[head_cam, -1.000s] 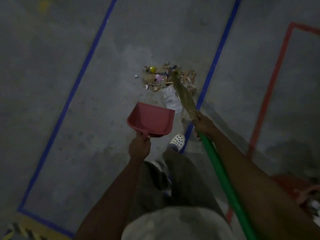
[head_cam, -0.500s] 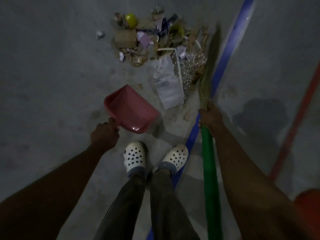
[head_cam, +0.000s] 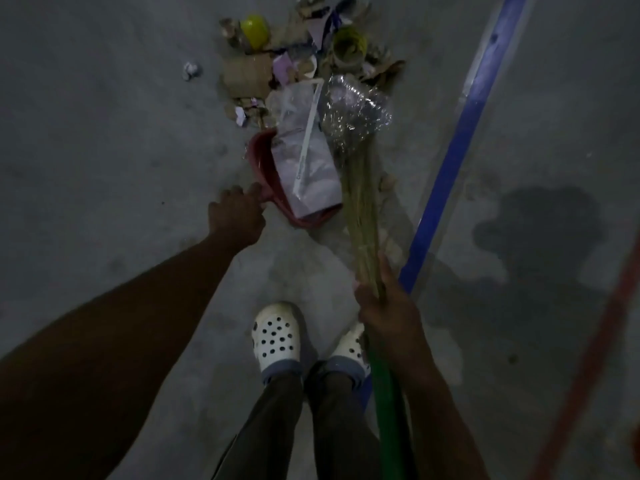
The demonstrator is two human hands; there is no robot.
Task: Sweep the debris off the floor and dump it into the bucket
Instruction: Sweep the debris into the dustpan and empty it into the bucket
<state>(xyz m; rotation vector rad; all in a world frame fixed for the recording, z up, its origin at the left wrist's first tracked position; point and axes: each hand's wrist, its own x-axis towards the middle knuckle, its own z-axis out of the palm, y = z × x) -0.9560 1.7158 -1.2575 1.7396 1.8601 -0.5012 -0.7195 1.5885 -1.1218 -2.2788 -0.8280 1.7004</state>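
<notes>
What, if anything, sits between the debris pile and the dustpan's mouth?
A flat plastic packet lies across the dustpan, filling most of its mouth; the debris pile sits just beyond it. Nothing else visible blocks the way.

1. At centre frame the left hand [head_cam: 239, 216] grips the handle of a red dustpan [head_cam: 262, 164] on the floor [head_cam: 104, 150]. A flat plastic packet [head_cam: 310, 168] lies in the pan.
2. At lower right the right hand [head_cam: 388, 317] grips the broom [head_cam: 360, 202] where its straw meets the green handle.
3. The debris [head_cam: 249, 72] is piled at top centre, with a blue tape line [head_cam: 460, 133] to its right.
4. White clogs [head_cam: 277, 337] stand at bottom centre.
</notes>
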